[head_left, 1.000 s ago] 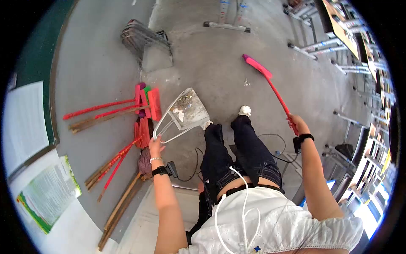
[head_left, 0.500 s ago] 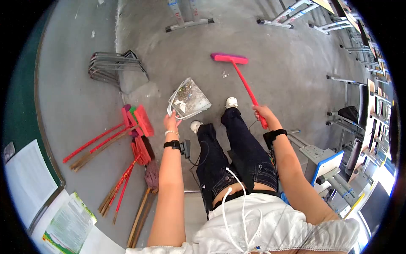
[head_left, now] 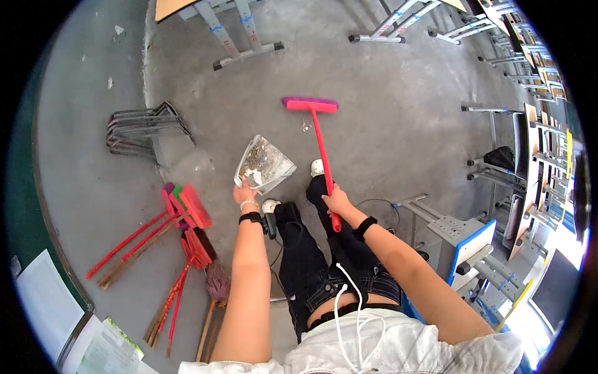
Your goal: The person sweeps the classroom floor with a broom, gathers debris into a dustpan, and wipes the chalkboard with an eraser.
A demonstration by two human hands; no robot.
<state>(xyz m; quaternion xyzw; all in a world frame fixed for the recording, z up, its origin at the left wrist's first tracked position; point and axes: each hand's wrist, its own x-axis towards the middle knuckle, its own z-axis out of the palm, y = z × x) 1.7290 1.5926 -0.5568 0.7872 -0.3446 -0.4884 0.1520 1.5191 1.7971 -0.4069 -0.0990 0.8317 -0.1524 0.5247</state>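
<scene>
My left hand (head_left: 245, 192) is closed on the rim or handle of a whitish dustpan (head_left: 278, 163), whose open side faces right. Dirt and white scraps (head_left: 254, 174) lie inside it. My right hand (head_left: 337, 201) grips the red handle of a broom (head_left: 311, 106) near its upper end. The broom's pink head with purple bristles is on the far side of a small bit of litter (head_left: 305, 126) on the grey floor. That litter sits to the right of the dustpan, apart from it.
Several brooms (head_left: 191, 206) and a mop (head_left: 216, 282) lean at the left wall. A folded metal frame (head_left: 149, 131) stands beyond them. Desk legs (head_left: 248, 56) rise ahead, and rows of desks line the right. A desk (head_left: 458, 249) stands close on my right.
My right hand and the broom have moved left, and the broom head is nearer the litter and the dustpan. The whole view has shifted slightly; both hands keep their holds.
</scene>
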